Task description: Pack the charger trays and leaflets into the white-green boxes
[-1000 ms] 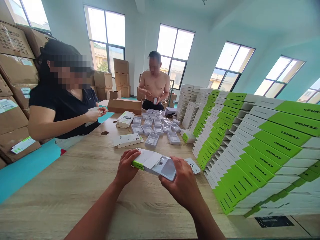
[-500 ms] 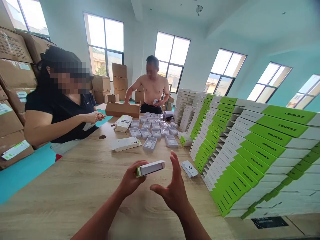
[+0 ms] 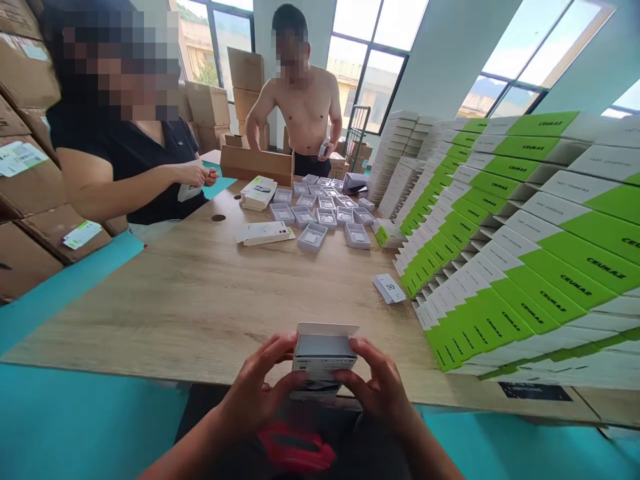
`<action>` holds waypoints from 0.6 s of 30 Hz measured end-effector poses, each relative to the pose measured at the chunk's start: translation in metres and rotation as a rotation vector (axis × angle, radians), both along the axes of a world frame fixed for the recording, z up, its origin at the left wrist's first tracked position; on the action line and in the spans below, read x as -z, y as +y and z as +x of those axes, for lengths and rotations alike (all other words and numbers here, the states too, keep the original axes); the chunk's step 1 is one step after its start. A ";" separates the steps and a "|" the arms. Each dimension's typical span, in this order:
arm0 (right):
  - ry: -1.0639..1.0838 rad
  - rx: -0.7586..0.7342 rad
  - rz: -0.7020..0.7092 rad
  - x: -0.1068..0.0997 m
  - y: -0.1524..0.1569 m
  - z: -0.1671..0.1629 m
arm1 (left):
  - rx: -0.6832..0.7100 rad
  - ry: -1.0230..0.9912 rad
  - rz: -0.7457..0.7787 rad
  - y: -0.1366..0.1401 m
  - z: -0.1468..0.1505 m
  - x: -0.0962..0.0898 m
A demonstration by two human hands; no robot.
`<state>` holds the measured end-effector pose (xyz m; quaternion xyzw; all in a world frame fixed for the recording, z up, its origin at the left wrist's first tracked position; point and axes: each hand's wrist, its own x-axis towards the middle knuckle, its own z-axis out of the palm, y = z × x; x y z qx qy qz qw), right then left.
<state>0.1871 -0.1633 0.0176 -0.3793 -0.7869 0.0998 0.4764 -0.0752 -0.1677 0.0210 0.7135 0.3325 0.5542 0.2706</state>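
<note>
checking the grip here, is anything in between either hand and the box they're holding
Nothing visible: the left hand and right hand touch the box directly, one at each side.

Brown cardboard boxes stand piled at the left, some with labels; more stand before the pale wall, where tall windows have dark frames. A person in a dark top is at the left; a bare-chested person stands farther back, near a metal rack. The floor is turquoise.
</note>
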 end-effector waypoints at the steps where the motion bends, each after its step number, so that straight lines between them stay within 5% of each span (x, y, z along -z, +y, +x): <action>1: -0.042 -0.024 0.024 -0.003 0.000 0.001 | 0.001 0.086 0.069 0.000 -0.004 -0.001; 7: -0.123 -0.150 0.079 -0.041 0.005 0.004 | -0.007 0.584 0.298 0.012 -0.022 -0.048; 13: -0.135 -0.293 0.152 -0.066 0.000 0.002 | 0.034 0.372 0.365 0.006 -0.016 -0.061; 18: -0.140 -0.221 -0.118 -0.089 -0.013 -0.011 | 0.041 0.408 0.131 -0.014 -0.010 -0.072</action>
